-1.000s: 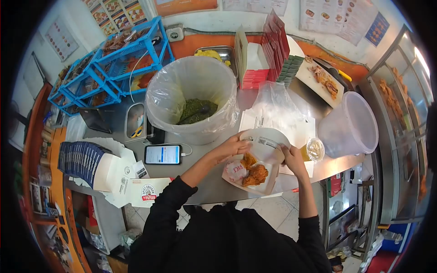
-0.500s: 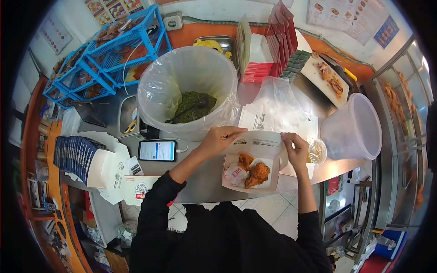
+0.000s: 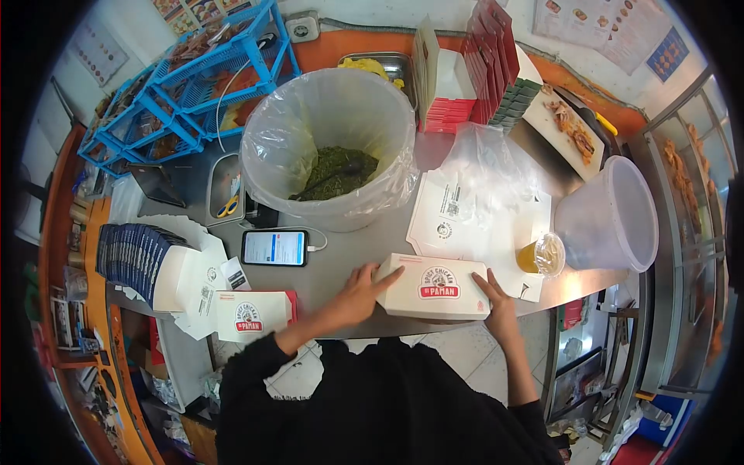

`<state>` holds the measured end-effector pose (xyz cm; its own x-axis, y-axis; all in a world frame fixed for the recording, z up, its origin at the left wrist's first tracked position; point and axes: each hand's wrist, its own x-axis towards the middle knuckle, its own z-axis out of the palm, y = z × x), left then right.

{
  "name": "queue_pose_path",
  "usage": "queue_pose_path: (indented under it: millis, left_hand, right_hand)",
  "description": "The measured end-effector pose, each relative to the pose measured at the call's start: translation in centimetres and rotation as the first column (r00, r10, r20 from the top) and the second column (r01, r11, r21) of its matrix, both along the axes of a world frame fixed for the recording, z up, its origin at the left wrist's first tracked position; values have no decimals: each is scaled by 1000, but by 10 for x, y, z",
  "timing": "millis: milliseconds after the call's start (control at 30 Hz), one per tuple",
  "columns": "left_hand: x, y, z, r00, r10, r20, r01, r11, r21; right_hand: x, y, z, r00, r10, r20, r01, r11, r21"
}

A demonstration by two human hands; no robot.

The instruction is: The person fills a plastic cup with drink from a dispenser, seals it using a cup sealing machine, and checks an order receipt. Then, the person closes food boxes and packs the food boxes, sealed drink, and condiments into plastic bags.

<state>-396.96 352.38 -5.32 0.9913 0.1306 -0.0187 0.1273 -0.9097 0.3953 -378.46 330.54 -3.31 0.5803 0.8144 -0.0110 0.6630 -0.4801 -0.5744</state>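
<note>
A closed white food box (image 3: 403, 293) printed with a red chicken logo sits at the front edge of the metal counter. My left hand (image 3: 358, 296) grips its left end, fingers reaching onto the lid's corner. At the right end my right hand (image 3: 497, 304) presses fingers along the lid's edge and side. The box's contents are hidden under the lid. Just beyond my right hand stands a small clear cup of yellow liquid (image 3: 528, 259). Flat unfolded box sheets (image 3: 434, 225) lie behind the box.
A large plastic-lined tub (image 3: 256, 155) holds a dark green mixture. Right of it stand folded red and green cartons (image 3: 448, 77) and a clear empty bucket (image 3: 608, 213). At left lie a charging phone (image 3: 273, 248), another printed box (image 3: 249, 316) and blue crates (image 3: 194, 97).
The box lid has been folded down, covering the fried chicken and the wrapped rice. My hands have come down from the raised lid to the box's two ends.
</note>
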Motion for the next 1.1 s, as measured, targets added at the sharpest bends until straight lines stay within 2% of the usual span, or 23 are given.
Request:
queue_pose_path:
  millis: [33, 67, 100, 133, 167, 200, 233, 267, 300, 333, 367, 433, 500, 567, 700, 767, 833, 867, 900, 933, 1000, 1067, 1100]
  left_hand:
    - [-5, -12, -3, 995, 96, -8, -95, 973, -210]
    - [-6, -21, -4, 982, 185, -37, -184, 894, -408]
    - [2, -23, 11, 961, 249, -123, -275, 786, -554]
    - [9, -20, 17, 960, 250, -124, -276, 785, -555]
    - [15, -16, 22, 946, 258, -194, -322, 779, -538]
    - [21, -11, 33, 927, 268, -263, -370, 772, -518]
    - [25, -9, 47, 895, 249, -370, -421, 748, -514]
    - [23, -11, 36, 893, 258, -369, -427, 743, -516]
    - [20, -14, 14, 953, 296, -69, -279, 762, -584]
    - [16, -18, -2, 920, 315, 234, -118, 791, -600]
    - [8, -27, -9, 918, 320, 233, -123, 790, -600]
    - [-4, -45, -17, 897, 420, 135, -266, 759, -594]
    - [-10, -42, -3, 932, 343, 120, -203, 765, -611]
    - [-17, -40, 2, 956, 270, 113, -142, 765, -628]
    - [-25, -48, -20, 981, 138, 139, -44, 848, -528]
    - [-22, -54, -26, 977, 116, 180, -20, 886, -462]
    - [-24, -60, -14, 983, 138, 121, -140, 990, 8]
    - [-25, -61, -9, 979, 157, 128, -159, 987, 4]
    - [-24, -60, -4, 988, 32, 148, -35, 999, 15]
    - [-23, -57, 0, 982, -86, 166, 82, 996, 32]
    - [-18, -63, -49, 882, -210, 422, 96, 956, 276]
    - [-16, -66, -69, 802, -144, 580, 15, 975, 221]
    - [-18, -65, -71, 790, -120, 601, 5, 982, 189]
  right_hand:
    - [-6, 3, -3, 1000, -24, 17, 22, 992, 127]
    - [-4, 4, -2, 999, -29, 13, 27, 992, 126]
    - [2, 7, 1, 993, -24, -119, 47, 980, 191]
    - [9, 11, 6, 970, -7, -244, 70, 965, 252]
    - [10, 17, 22, 883, -163, -440, 194, 981, 27]
    - [11, 18, 27, 844, -206, -496, 220, 975, -30]
    - [9, 17, 15, 881, -154, -447, 220, 971, 98]
    - [6, 15, -3, 915, -107, -390, 207, 952, 225]
    - [-1, 13, -14, 959, -119, -259, 188, 947, 262]
    - [-9, 11, -20, 983, -134, -125, 166, 940, 297]
    - [-12, 7, -21, 990, -129, -50, 137, 967, 217]
    - [-16, 3, -19, 994, -106, -40, 113, 963, 244]
    - [-22, -6, -11, 995, -91, -33, 97, 959, 265]
    - [-28, -17, 3, 994, 77, -75, -43, 923, 382]
    - [-20, -45, -34, 979, 120, -167, -90, 980, 177]
    - [-22, -46, -47, 986, 108, -126, -86, 982, 168]
    - [-29, -48, -46, 991, 101, -86, -87, 983, 160]
    - [-35, -46, -38, 992, 121, 21, -123, 980, 160]
    - [-39, -39, -34, 980, 150, 131, -171, 972, 161]
    - [-39, -37, -33, 972, 186, 142, -208, 965, 161]
    - [-37, -35, -33, 816, 231, 529, -202, 973, -113]
    - [-57, -6, 11, 796, 283, 535, -205, 958, -202]
    - [-67, 12, 21, 838, 342, 426, -285, 939, -195]
